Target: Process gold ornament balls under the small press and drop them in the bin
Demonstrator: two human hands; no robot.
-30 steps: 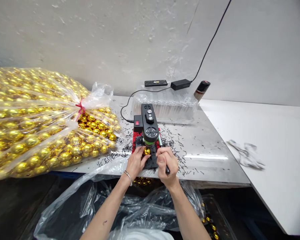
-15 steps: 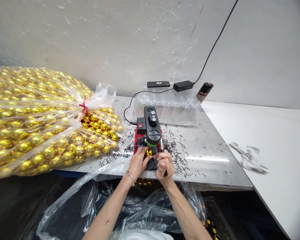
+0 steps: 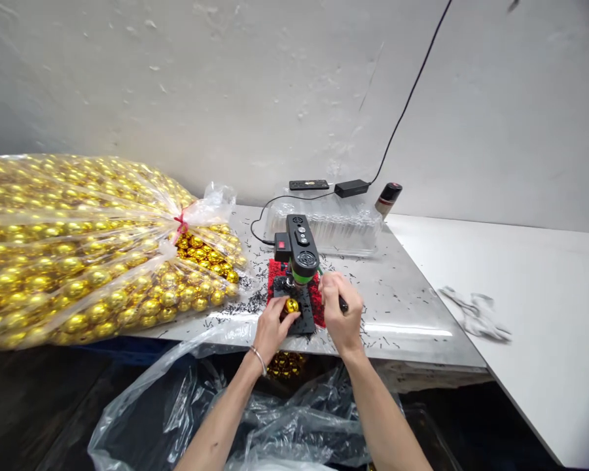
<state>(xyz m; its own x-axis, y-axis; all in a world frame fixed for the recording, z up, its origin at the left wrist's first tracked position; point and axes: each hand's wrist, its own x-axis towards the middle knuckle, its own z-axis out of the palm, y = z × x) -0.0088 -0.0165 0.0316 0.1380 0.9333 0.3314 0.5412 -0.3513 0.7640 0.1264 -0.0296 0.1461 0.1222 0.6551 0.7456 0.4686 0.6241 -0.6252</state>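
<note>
A small black bench drill press (image 3: 303,248) with a green ring stands on a red mat (image 3: 277,269). My left hand (image 3: 271,325) pinches a shiny gold ball (image 3: 291,305) between thumb and fingers, low over the black base plate (image 3: 302,325), in front of the drill head. To the right of the machine, my right hand (image 3: 342,309) is wrapped round its lever handle (image 3: 343,304), whose black end shows beside the fingers. The ball sits just forward of the drill head; the drill tip is hard to make out.
A big clear bag of gold balls (image 3: 93,281), tied with red string, lies at left. Black shavings litter the metal table (image 3: 397,307). Behind are a clear plastic box (image 3: 324,226), a power adapter (image 3: 352,188) and a spray can (image 3: 388,197). Below the edge hangs an open plastic bag (image 3: 294,418).
My right hand has swung up and to the right with the lever. My left hand, still pinching a gold ball, has come a little away from the drill head. The view has shifted.
</note>
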